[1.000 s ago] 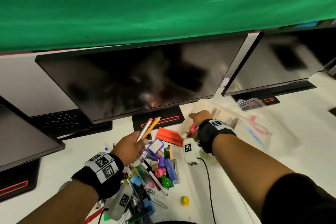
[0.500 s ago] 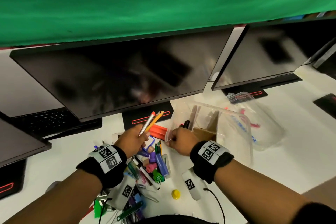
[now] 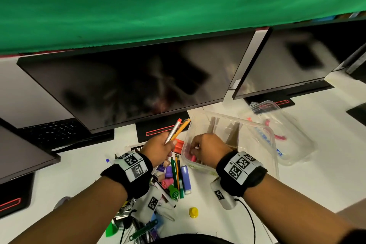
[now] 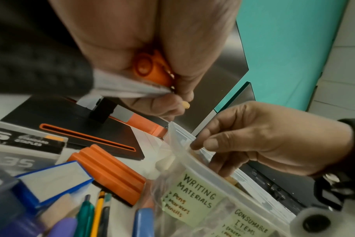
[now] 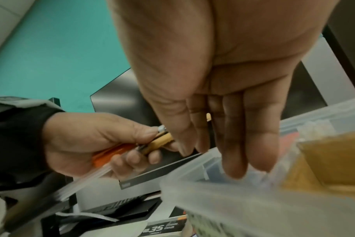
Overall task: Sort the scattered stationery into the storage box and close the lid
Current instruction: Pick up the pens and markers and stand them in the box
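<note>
My left hand (image 3: 160, 150) grips a silver pen (image 3: 174, 129) with an orange tip and a yellow pencil (image 3: 183, 127), both pointing up and to the right beside the box. The clear storage box (image 3: 273, 144) stands open just right of it, with labels reading "Writing materials" (image 4: 197, 192) on its near wall. My right hand (image 3: 206, 148) hangs over the box's near-left corner, its fingers (image 5: 253, 144) straight and reaching down inside. A pink item (image 3: 192, 157) lies in the box under that hand. The lid (image 3: 293, 138) rests to the right of the box.
Loose pens, markers and clips (image 3: 174, 176) lie in a heap below my left hand, with a yellow cap (image 3: 193, 212) nearer me. An orange block (image 4: 111, 170) and a staples box (image 4: 26, 144) sit left of the storage box. Monitors (image 3: 128, 85) on black stands line the desk's back.
My right hand has drawn back from the box's far-left side to its near-left corner and lowered its fingers inside. The left hand keeps hold of its pen and pencil.
</note>
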